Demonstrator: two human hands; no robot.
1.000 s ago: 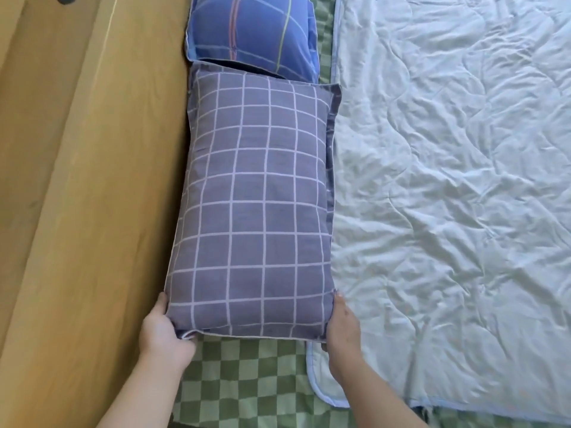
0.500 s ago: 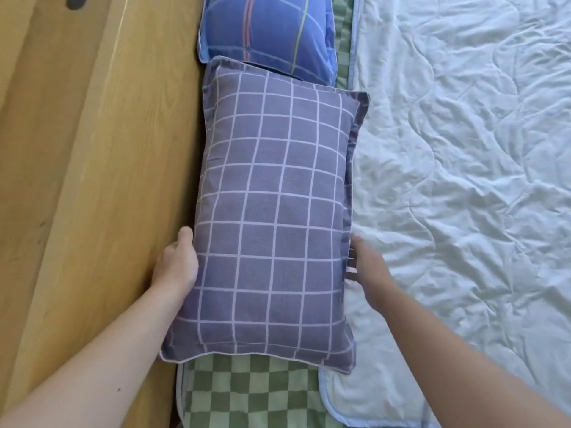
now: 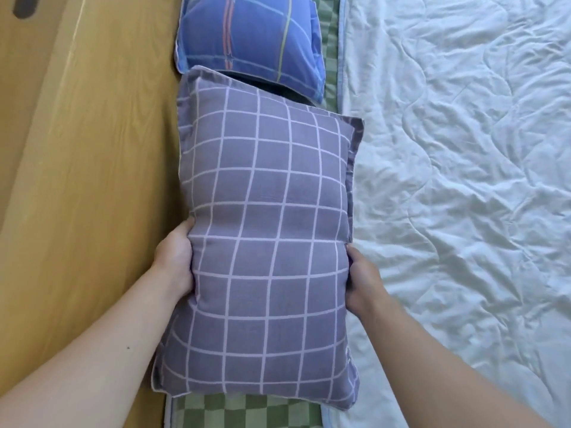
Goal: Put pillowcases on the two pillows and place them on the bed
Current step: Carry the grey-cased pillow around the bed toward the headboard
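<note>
A pillow in a purple-grey pillowcase with a white grid (image 3: 265,242) lies lengthwise along the bed's left edge, against the wooden headboard. My left hand (image 3: 174,257) grips its left side and my right hand (image 3: 360,279) grips its right side; both squeeze the pillow inward at its middle. Beyond it sits a second pillow in a blue pillowcase with coloured lines (image 3: 250,41), its near edge tucked under the grid pillow's far end.
A wooden headboard (image 3: 86,149) runs along the left. A crumpled pale blue quilt (image 3: 463,180) covers the bed to the right. A green checkered sheet (image 3: 241,412) shows beneath the pillow's near end.
Both hands slid from the pillow's near corners to its middle sides and now squeeze it. The view has moved closer to the pillows.
</note>
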